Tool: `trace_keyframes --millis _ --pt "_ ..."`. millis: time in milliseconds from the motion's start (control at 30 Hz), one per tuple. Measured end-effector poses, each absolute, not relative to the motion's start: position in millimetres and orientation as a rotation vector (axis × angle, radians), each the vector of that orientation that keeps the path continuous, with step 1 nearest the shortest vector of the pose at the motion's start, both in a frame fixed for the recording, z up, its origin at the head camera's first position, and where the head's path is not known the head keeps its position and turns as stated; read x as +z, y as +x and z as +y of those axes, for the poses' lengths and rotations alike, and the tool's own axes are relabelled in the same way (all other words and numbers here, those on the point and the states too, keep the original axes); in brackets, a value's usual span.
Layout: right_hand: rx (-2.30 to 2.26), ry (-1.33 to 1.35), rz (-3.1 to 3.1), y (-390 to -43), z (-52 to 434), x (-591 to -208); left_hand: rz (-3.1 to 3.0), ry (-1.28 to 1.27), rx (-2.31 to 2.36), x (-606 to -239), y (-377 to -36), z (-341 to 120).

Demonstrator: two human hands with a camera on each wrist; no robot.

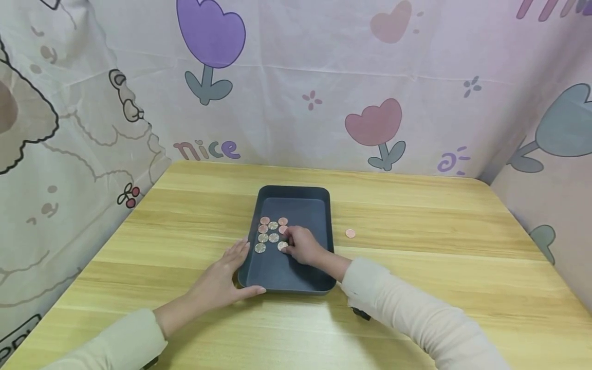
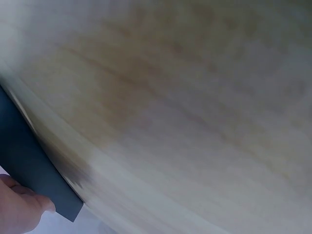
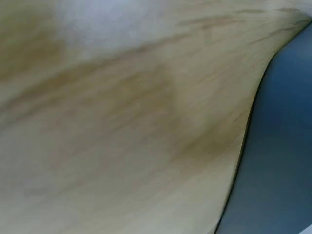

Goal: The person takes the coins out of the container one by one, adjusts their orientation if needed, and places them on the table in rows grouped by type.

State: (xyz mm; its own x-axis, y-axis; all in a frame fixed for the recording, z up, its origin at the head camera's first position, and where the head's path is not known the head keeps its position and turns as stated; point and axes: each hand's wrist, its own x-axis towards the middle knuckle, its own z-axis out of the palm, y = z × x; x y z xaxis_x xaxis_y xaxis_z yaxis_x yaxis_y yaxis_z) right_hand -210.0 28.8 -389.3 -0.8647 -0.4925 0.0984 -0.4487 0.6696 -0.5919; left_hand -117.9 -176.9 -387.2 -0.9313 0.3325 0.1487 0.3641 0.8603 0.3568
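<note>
Your left hand (image 1: pixel 222 280) lies spread against the near left corner of the dark tray (image 1: pixel 319 205) on the counter (image 1: pixel 416 288) — steadying it. Inside, your right hand (image 1: pixel 302 246) pinches a coin (image 1: pixel 282 246) beside the laid-out coins (image 1: pixel 268 232). They look thin, hard and slippery — likely best taken by the edge. One stray coin (image 1: pixel 350 234) lies right of the tray.

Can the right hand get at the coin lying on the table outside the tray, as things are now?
Probably yes. The coin lies alone on the bare table, to the right of the tray, with nothing around it. The right hand is inside the tray, touching the coins there, so it must lift over the tray's low wall first.
</note>
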Motion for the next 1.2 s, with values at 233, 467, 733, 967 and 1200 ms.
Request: trace_keyframes --millis 233,467,733,967,1200 --pt "-0.865 -0.846 2.783 -212.0 29.2 -387.8 -2.949 -0.556 -0.600 -387.7 -117.7 -177.7" --pt "-0.976 -0.725 2.765 -213.6 33.0 -383.9 -2.933 -0.566 -0.582 -388.9 -118.1 -177.7" --pt "-1.084 -0.645 2.785 -218.9 45.7 -377.8 -2.932 -0.565 -0.578 -389.3 -117.8 -177.6" --pt "-1.321 -0.567 2.776 -216.5 60.4 -364.9 -2.934 -0.564 -0.576 -388.8 -118.2 -176.9" --pt "-1.418 -0.371 2.701 -212.3 79.0 -350.4 -2.945 -0.555 -0.583 -389.2 -117.5 -177.1"
